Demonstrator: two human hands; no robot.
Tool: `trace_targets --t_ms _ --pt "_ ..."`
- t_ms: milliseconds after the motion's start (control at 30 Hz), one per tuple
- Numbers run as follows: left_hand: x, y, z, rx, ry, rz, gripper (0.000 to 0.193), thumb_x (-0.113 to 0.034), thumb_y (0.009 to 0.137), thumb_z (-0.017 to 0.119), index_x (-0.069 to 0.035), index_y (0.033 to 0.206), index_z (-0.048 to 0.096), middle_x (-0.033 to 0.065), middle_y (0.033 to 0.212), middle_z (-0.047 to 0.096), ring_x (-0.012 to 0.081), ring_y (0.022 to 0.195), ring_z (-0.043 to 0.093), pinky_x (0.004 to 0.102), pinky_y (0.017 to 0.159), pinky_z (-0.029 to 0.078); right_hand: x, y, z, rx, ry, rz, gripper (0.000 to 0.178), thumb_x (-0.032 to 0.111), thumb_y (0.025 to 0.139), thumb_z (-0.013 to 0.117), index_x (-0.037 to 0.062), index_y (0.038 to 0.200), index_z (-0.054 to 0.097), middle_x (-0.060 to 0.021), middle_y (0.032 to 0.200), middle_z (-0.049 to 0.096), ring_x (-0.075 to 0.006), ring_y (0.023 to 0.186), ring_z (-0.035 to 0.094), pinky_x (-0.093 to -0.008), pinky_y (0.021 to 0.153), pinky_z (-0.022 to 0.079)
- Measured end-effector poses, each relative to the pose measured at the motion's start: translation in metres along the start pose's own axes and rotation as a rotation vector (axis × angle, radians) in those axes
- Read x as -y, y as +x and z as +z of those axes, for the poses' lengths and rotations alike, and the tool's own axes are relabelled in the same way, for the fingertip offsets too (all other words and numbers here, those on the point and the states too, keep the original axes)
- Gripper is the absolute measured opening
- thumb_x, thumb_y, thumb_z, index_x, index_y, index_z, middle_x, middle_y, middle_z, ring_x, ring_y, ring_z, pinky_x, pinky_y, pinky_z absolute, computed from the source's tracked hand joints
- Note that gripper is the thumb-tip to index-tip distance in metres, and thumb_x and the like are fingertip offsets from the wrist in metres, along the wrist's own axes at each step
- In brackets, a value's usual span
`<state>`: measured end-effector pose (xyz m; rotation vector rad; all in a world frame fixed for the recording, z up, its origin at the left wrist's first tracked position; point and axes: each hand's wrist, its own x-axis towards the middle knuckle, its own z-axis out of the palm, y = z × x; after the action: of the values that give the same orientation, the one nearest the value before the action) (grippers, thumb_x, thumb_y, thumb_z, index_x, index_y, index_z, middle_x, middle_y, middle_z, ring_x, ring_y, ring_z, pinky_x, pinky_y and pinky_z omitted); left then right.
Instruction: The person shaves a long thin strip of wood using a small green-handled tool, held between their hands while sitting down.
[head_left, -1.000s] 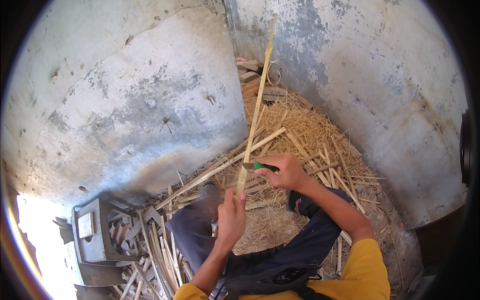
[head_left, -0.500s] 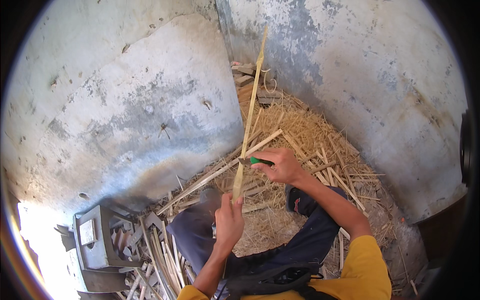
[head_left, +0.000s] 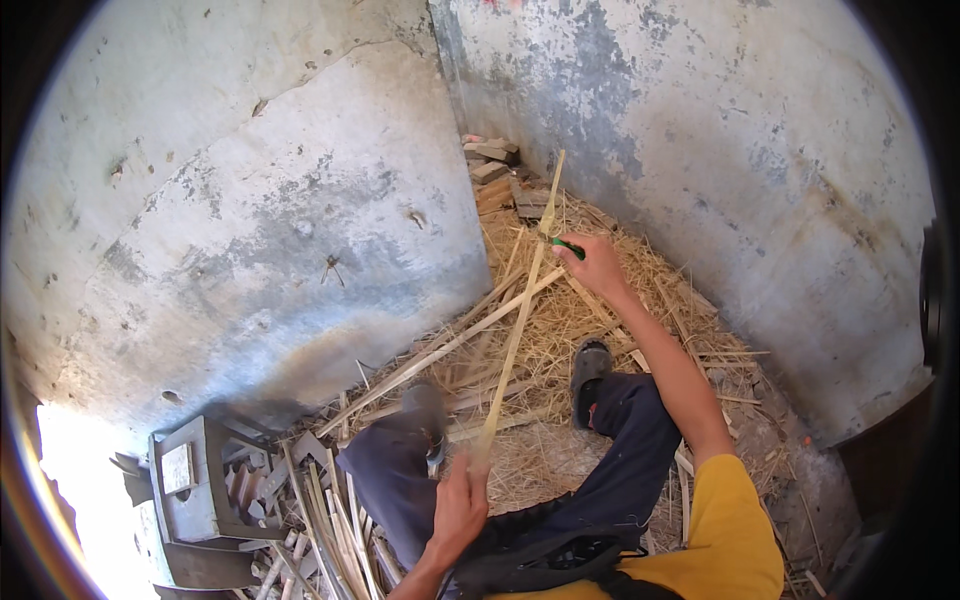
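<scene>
A long, thin bamboo strip point(head_left: 516, 345) slants up and away from my lap, with a knobby node near its far end. Its near end is in my left hand point(head_left: 460, 508), whose fingers are closed around it, slightly blurred. Farther off, my right hand point(head_left: 597, 266) grips a green-handled knife point(head_left: 568, 246). The knife's blade meets the strip just below the node; the blade itself is small and hard to make out.
Straw-like shavings point(head_left: 630, 270) and loose strips cover the floor between my shoes point(head_left: 591, 362). Bricks point(head_left: 490, 155) lie in the corner where two peeling walls point(head_left: 300, 200) meet. On the left, a grey metal frame point(head_left: 205, 480) stands beside a bundle of strips point(head_left: 330, 520).
My right hand has moved away from me along the strip with the knife. My left hand has drawn the strip's near end closer to my body, and its far tip sits lower.
</scene>
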<state>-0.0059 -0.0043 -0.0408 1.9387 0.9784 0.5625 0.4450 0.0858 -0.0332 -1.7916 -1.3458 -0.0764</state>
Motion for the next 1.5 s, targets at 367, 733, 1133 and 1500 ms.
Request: trace_targets --t_ms 367,733,1133,1500 --pt "0.018 0.0 -0.001 0.031 -0.058 -0.057 0.021 -0.02 0.107 0.061 0.0 0.111 0.057 0.0161 0.062 0.057 0.0281 0.051 0.056 0.041 0.053 0.043 0.027 -0.008 -0.013 0.213 0.834 0.376 0.044 0.043 0.108 0.059 0.002 0.11 0.074 0.0037 0.063 0.046 -0.0086 0.05 0.039 -0.0302 0.05 0.034" --pt "0.021 0.011 -0.001 -0.151 0.009 -0.023 0.015 -0.013 0.104 0.064 0.0 0.105 0.056 0.0183 0.07 0.063 0.0349 0.057 0.062 0.0432 0.056 0.047 0.024 -0.02 -0.033 -0.014 0.567 0.379 0.056 0.053 0.109 0.048 0.0037 0.113 0.074 0.0036 0.064 0.04 -0.0089 0.047 0.032 -0.0273 0.048 0.027" --pt "0.016 0.006 0.014 -0.079 0.046 0.082 0.017 -0.015 0.104 0.064 -0.001 0.107 0.055 0.0179 0.065 0.06 0.0333 0.053 0.061 0.0416 0.051 0.044 0.062 -0.002 -0.034 -0.131 0.669 0.306 0.056 0.037 0.099 0.073 -0.0004 0.14 0.065 -0.0137 0.126 0.074 -0.0226 0.122 0.066 -0.0404 0.112 0.044" --pt "0.016 0.006 0.005 0.078 0.005 -0.056 0.022 -0.019 0.105 0.064 -0.001 0.113 0.055 0.0173 0.069 0.062 0.0307 0.06 0.065 0.043 0.058 0.048 0.046 -0.004 -0.021 -0.096 0.7 0.347 0.038 0.019 0.105 0.066 -0.0034 0.135 0.068 -0.0071 0.093 0.077 -0.0054 0.055 0.044 -0.0268 0.053 0.039"
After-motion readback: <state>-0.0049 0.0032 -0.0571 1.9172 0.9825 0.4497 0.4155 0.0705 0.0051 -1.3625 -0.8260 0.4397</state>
